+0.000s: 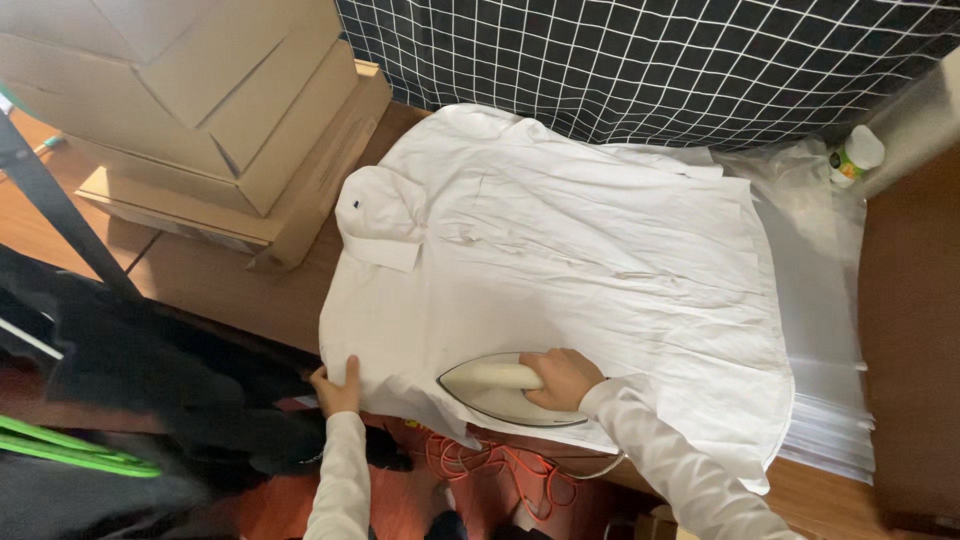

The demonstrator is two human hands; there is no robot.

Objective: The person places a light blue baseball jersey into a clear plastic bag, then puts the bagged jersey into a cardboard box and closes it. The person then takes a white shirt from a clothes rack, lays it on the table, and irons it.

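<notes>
Two hands down | right hand (pixel 563 378) fingers wrapped round iron (pixel 508 390) handle | left hand (pixel 337 388) fingers pinching shirt (pixel 560 250) edge, desk (pixel 240 290)

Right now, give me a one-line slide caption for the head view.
Right hand presses a white iron on a white shirt while the left hand holds its edge.

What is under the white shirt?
The white shirt lies on a wooden table and clear plastic sheets. What's beneath its middle is covered.
</notes>
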